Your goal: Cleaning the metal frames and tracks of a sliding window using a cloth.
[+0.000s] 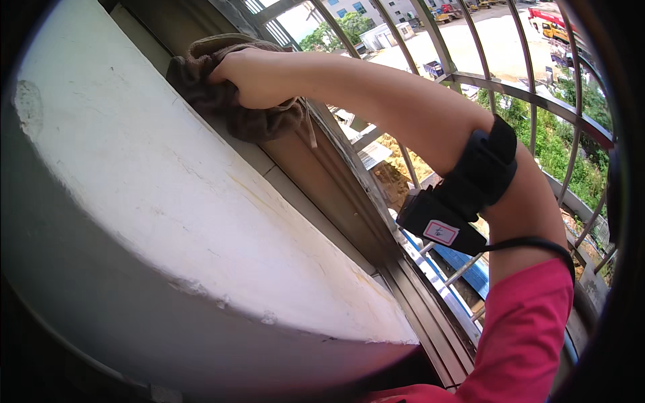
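Observation:
My right hand (254,77) is closed around a bunched brown cloth (259,124) at the upper left. The cloth rests against the brown metal window frame (306,164), where the frame meets the white wall ledge (181,174). Part of the cloth hangs in folds below my fingers, and its far side folds over beyond them. My fingertips are hidden in the fabric. The right arm, in a pink sleeve (521,322), reaches up and bends leftward over the frame. My left hand is outside the picture.
A black strapped device (447,211) with a cable sits on my right forearm. Metal bars (524,97) run outside the window. Far below lie greenery, a yard with vehicles, and buildings. The white ledge has a chipped, rough edge (225,303).

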The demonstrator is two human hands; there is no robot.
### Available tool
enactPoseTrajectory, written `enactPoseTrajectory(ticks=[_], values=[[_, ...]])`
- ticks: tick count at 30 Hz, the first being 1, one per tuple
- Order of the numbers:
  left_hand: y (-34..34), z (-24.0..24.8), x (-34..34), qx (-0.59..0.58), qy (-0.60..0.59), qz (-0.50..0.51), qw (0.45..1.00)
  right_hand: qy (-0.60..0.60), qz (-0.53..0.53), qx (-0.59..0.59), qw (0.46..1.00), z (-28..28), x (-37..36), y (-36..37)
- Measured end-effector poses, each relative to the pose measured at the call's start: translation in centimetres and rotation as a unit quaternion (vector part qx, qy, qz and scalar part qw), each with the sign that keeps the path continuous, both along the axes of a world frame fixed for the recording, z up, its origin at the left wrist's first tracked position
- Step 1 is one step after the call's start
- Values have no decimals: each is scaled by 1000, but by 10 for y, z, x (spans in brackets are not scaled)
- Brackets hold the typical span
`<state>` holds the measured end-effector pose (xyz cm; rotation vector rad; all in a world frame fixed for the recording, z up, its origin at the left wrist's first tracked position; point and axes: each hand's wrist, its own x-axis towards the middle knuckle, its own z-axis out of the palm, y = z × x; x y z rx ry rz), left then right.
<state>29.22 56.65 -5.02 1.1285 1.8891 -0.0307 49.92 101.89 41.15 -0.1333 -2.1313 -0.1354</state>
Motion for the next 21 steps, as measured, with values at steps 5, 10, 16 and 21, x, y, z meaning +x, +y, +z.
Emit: enactPoseTrajectory(ticks=[5, 10, 16, 21], values=[[-26, -14, -1, -17, 1, -12, 1000, -74, -81, -6, 994, -51, 4, -2], [-52, -19, 4, -36, 0, 2, 999, -29, -53, -7, 998, -115, 2, -4], [-66, -14, 4, -57, 5, 4, 998, -101, 51, -194, 974, -262, 22, -14], [-52, -16, 2, -65, 1, -32, 997, -200, -39, -289, 935, -421, 31, -29]])
